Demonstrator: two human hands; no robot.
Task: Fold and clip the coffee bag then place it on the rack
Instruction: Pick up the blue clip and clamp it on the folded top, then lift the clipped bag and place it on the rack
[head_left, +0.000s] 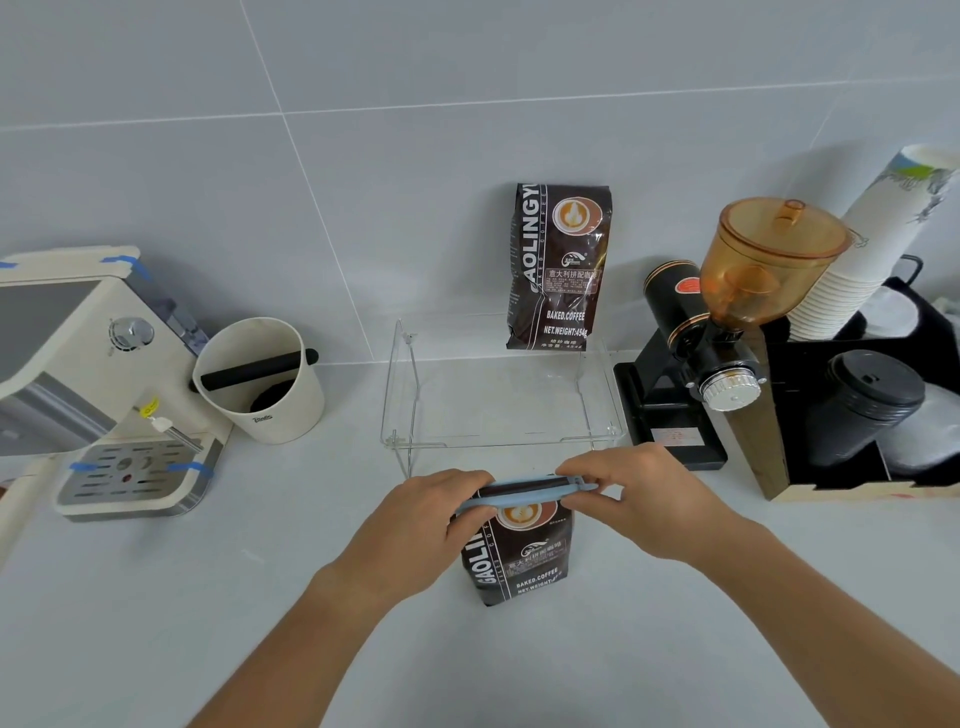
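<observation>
Dark brown foil coffee bag (519, 556) stands at lower centre, both hands, left hand (436, 519) and right hand (639, 499), pinching a long pale blue plastic clip (519, 496) across its folded top; pressing evenly end to end should latch it.

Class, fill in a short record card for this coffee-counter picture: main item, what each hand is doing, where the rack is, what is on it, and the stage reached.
main item: coffee bag, upright on the counter, top folded
clip: blue clip along the folded top
left hand: left hand grips the clip's left end
right hand: right hand pinches the clip's right end
rack: clear rack behind the bag, by the wall
on rack: second coffee bag, leaning on the wall
stage: clipping; bag not yet on rack
</observation>
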